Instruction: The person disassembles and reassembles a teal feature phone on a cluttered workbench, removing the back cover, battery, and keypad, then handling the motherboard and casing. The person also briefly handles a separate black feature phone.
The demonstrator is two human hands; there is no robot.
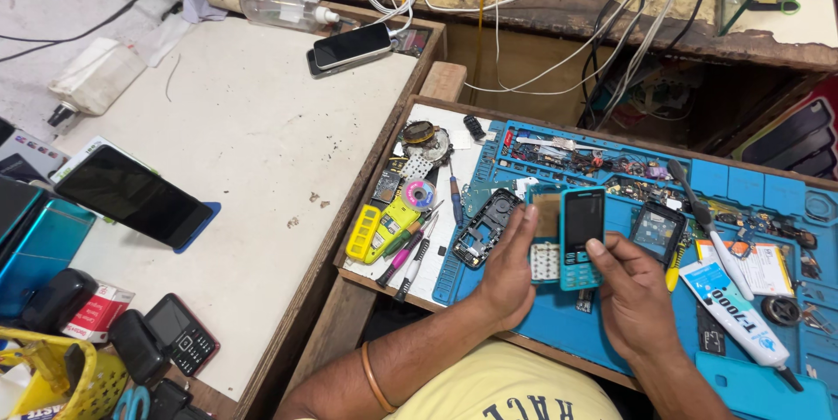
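My left hand [506, 276] holds an opened teal phone body [546, 237] with a bare white keypad membrane and a brownish board showing. Beside it, my right hand [633, 293] grips a teal keypad phone front [581, 238] with a dark screen, thumb on its lower edge. Both pieces touch side by side above the blue repair mat [751, 189]. A black phone frame [485, 228] lies just left of my left hand, and another dark phone shell [657, 230] sits right of the teal front.
A white glue tube [733, 311], a toothbrush [703, 215], screwdrivers [410, 250] and a yellow multimeter [377, 230] lie around the mat. A large dark phone [131, 196], a smartphone [352, 44] and a small keypad phone [182, 333] rest on the white table at left. Cables cross the back.
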